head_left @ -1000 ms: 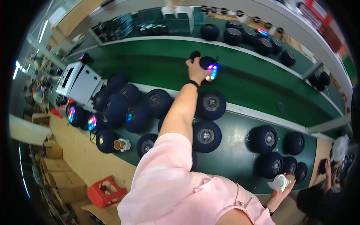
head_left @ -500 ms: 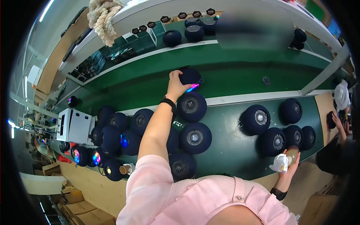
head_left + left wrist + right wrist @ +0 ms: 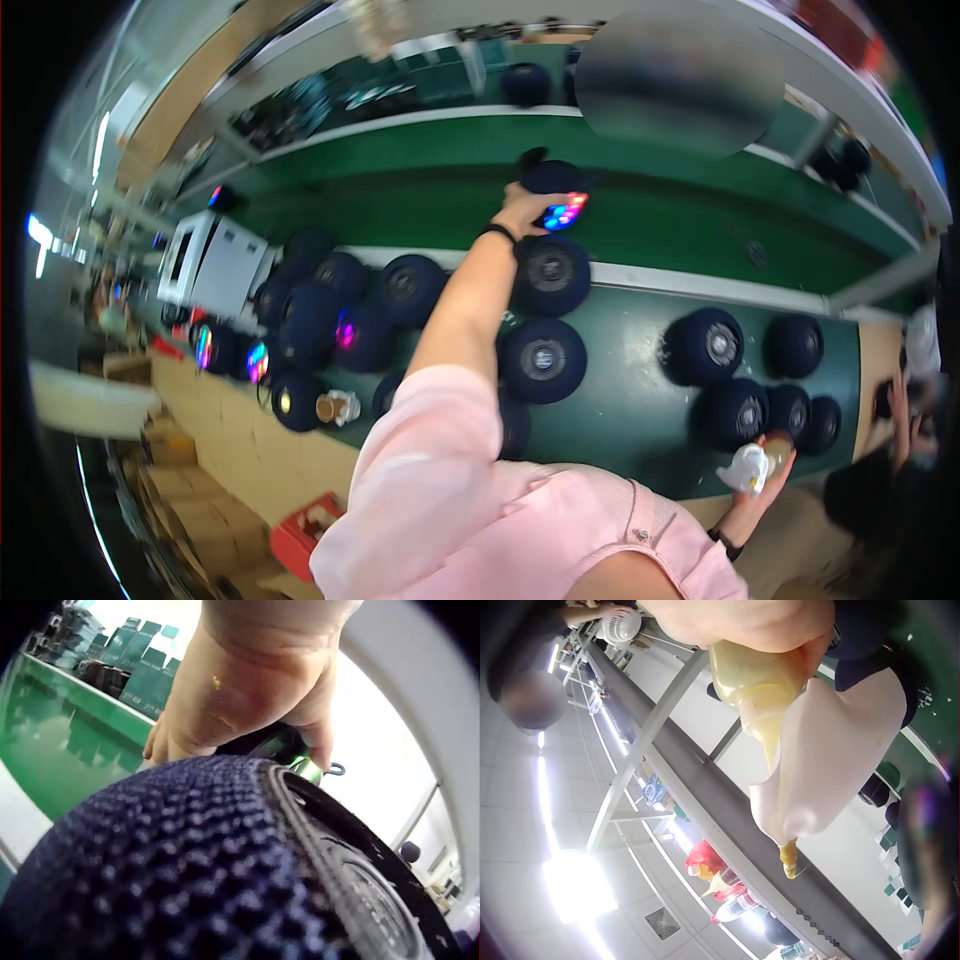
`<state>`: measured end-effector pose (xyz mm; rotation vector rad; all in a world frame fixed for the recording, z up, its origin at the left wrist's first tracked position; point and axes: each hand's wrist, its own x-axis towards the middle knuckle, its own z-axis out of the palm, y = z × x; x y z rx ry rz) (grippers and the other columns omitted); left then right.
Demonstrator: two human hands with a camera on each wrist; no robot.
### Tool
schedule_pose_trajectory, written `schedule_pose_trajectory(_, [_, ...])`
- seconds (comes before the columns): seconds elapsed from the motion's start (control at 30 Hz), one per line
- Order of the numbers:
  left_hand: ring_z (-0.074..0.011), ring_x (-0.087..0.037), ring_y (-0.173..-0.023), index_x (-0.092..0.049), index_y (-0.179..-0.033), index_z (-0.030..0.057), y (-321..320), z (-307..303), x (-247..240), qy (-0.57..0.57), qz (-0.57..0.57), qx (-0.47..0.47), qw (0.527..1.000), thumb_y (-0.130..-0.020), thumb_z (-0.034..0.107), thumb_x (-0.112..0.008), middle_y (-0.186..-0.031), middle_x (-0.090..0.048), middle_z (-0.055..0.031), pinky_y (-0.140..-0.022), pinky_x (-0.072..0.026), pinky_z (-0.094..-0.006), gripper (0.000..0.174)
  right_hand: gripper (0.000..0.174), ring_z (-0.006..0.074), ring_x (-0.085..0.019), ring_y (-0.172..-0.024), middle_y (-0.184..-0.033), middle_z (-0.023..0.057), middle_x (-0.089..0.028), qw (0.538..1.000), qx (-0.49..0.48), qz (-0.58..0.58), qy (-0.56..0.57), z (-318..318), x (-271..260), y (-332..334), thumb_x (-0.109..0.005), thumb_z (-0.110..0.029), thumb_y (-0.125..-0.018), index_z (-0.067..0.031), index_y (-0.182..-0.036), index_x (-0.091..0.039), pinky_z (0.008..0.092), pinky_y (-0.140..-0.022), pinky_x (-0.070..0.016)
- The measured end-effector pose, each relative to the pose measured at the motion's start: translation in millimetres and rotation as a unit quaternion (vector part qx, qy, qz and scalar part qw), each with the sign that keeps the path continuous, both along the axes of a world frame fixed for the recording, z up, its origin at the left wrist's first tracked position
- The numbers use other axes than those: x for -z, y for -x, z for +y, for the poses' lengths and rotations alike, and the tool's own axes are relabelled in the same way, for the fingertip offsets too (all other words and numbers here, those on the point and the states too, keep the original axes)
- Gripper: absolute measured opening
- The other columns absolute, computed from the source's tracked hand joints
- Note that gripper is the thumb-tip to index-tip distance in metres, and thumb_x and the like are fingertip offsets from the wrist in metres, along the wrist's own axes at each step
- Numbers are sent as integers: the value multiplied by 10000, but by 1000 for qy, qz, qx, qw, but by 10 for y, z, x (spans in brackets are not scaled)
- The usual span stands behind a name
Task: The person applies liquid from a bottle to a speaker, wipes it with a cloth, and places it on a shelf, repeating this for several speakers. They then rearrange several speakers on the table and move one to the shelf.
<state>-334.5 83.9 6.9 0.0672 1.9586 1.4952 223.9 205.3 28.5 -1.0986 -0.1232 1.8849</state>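
Observation:
My left hand [image 3: 527,210] reaches far over the green conveyor belt [image 3: 400,190] and grips a round dark blue speaker [image 3: 553,190] with coloured lights on its face. In the left wrist view the hand [image 3: 247,682] curls over that speaker, and a nearer speaker [image 3: 225,870] in dark blue mesh fills the foreground. My right hand [image 3: 763,474] stays low at the bench's near edge, holding a yellowish squeeze bottle [image 3: 757,697] together with a white cloth [image 3: 832,772].
Several dark blue speakers [image 3: 545,358] stand on the green bench, some lit at the left [image 3: 255,360]. A white machine [image 3: 215,265] sits at the left. More speakers line the far shelf [image 3: 525,85]. A red stool [image 3: 305,530] and cardboard boxes stand on the floor. Another person's hand [image 3: 895,400] works at the right.
My left hand stays on the lit speaker on the belt; its lights now face more to the right. The head view has swung. The right hand still holds the bottle and cloth.

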Motion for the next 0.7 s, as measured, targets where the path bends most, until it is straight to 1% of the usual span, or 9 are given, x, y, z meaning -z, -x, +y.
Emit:
schedule_pose_trajectory(0.1, [-328,-473,-1109,-190,-1309,4,51,-108,-15,-39,-38,17,998,-492,206,-868,-1257,-375,-219,-732,-528,-483,1081,523,268,-586,-853,-976,167,-576,999,8,-12,-39,-4,-33,41,-605,-395,-817,3,-1131,-475,350,-763,-510])
schedule_pose_trajectory(0.13, [-330,-474,-1108,-201,-1301,3,86,-114,54,-36,-22,20,999,-490,195,-865,-1252,-381,-213,-723,-529,-486,1066,523,269,-576,-894,-1016,164,-566,969,-34,-180,-167,40,138,-35,-590,-397,-828,0,-1147,-471,358,-794,-498])
schedule_pose_trajectory(0.23, [-334,-523,-1034,-256,-1265,37,67,-76,60,-37,13,2,999,-538,138,-823,-1186,-429,-199,-660,-538,-479,927,525,267,-568,-927,-1046,157,-556,1000,14,-17,2,119,97,-131,-587,-407,-827,-10,-1152,-475,372,-833,-484])
schedule_pose_trajectory(0.3, [-346,-555,-975,-304,-1236,40,109,-158,43,-47,84,-61,993,-553,126,-795,-1178,-437,-197,-599,-539,-459,846,512,264,-561,-950,-1056,150,-554,1000,4,-3,13,219,109,-132,-582,-404,-831,-28,-1161,-474,386,-854,-474])
schedule_pose_trajectory(0.37, [-333,-580,-934,-330,-1254,36,50,-367,-46,32,153,27,987,-578,158,-768,-1156,-469,-200,-535,-533,-410,815,525,263,-569,-936,-1041,147,-559,995,-50,-43,-80,230,100,-93,-601,-407,-815,-38,-1164,-470,385,-839,-484])
schedule_pose_trajectory(0.43, [-323,-562,-994,-317,-1313,44,75,-236,12,175,287,74,939,-601,240,-774,-1187,-473,-224,-627,-532,-424,869,531,264,-582,-894,-1030,148,-564,997,-34,-27,-57,152,-116,126,-633,-408,-791,-42,-1142,-478,377,-796,-506])
schedule_pose_trajectory(0.5, [-320,-507,-1098,-261,-1365,29,98,-134,50,126,199,88,968,-605,319,-787,-1264,-432,-245,-798,-494,-417,968,523,272,-591,-846,-1000,145,-569,998,-27,11,-61,115,-220,188,-660,-403,-771,-41,-1106,-488,368,-748,-524])
schedule_pose_trajectory(0.57, [-337,-378,-1239,-277,-1333,-63,253,-26,134,107,211,147,960,-556,389,-802,-1332,-360,-263,-1014,-343,-355,1041,494,283,-592,-799,-932,135,-563,998,10,35,-58,102,-238,208,-661,-395,-773,-38,-1068,-490,373,-694,-541])
schedule_pose_trajectory(0.7, [-349,-334,-1262,-308,-1330,-42,388,364,-75,140,334,167,917,-577,499,-751,-1371,-319,-228,-1030,-316,-378,1027,447,273,-595,-769,-887,128,-571,998,31,57,-8,19,-266,151,-647,-404,-782,-52,-1024,-514,365,-654,-547])
